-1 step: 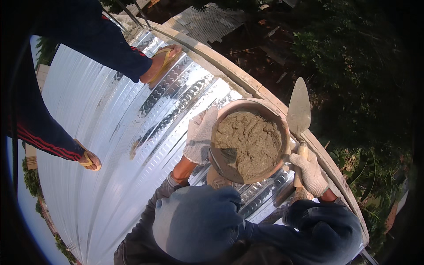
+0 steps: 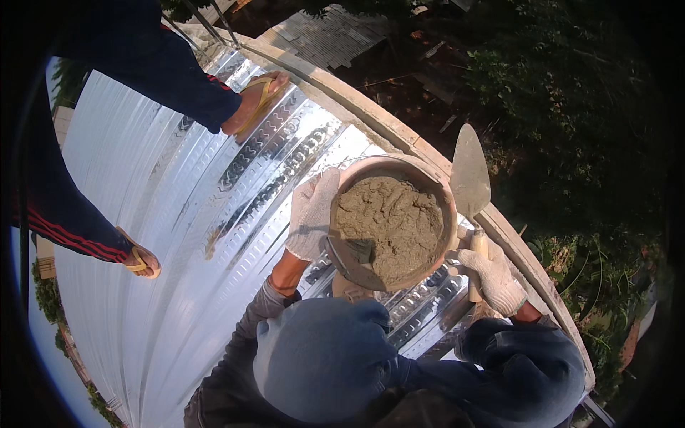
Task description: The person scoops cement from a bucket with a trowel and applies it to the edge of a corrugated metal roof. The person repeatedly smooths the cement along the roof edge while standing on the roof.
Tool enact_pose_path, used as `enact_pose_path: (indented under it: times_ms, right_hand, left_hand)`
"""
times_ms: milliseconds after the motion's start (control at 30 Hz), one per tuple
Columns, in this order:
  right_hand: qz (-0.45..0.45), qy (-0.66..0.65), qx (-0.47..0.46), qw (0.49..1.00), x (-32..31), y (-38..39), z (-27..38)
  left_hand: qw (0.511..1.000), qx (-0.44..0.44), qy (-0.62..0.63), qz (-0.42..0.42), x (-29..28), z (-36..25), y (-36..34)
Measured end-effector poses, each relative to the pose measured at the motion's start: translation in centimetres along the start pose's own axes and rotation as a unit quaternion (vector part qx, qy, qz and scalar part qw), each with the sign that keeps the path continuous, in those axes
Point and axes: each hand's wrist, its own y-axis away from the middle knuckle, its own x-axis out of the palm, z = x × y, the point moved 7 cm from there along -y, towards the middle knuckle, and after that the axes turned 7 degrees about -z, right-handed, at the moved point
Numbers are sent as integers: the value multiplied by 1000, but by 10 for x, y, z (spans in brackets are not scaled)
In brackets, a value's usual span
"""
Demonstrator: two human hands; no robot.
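A person in a blue cap and dark sleeves holds a round pan (image 2: 399,161) heaped with wet grey mortar (image 2: 389,217) above a corrugated metal roof sheet (image 2: 178,235). The pan is at chest height, just inside the concrete ledge (image 2: 371,114) that runs along the sheet's outer edge.

The left hand (image 2: 312,214), in a white knitted glove, is spread flat against the pan's near rim, fingers wrapped over the lip. The right hand (image 2: 492,278), gloved the same way, is closed around the wooden handle of a trowel (image 2: 469,171). Its pointed blade stands upright just beside the pan's far rim and looks clean of mortar.

Pan, trowel and both hands sit where they did in the frame taken an instant earlier; nothing has visibly shifted, and the mortar looks untouched.

A second person stands on the sheet well apart from the pan, with one sandalled foot (image 2: 257,100) near the ledge and the other foot (image 2: 139,260) lower on the sheet. Trees and dark ground lie beyond the ledge.
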Motion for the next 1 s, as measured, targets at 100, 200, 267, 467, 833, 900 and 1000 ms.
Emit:
enact_pose_path:
  times_ms: [100, 200, 267, 467, 833, 900, 1000]
  right_hand:
    - [-32, -20, 38, 999, 46, 23, 27]
    - [-86, 2, -21, 996, 71, 23, 53]
    - [-97, 111, -107, 983, 83, 16, 106]
    - [44, 400, -291, 868, 161, -3, 175]
    - [267, 625, -258, 686, 250, -87, 141]
    - [352, 600, -187, 694, 259, -104, 116]
    - [380, 518, -38, 765, 256, -98, 95]
  left_hand:
    - [994, 96, -36, -30, -42, -48, -5]
    - [987, 83, -87, -106, -121, -59, -26]
    - [976, 97, -101, -169, -158, -69, -13]
    - [938, 172, -17, -301, -251, -44, 11]
    - [898, 302, -150, -282, -201, -61, 44]
    - [888, 293, -186, -301, -201, -70, 47]
    - [881, 288, -217, -308, -190, -79, 38]
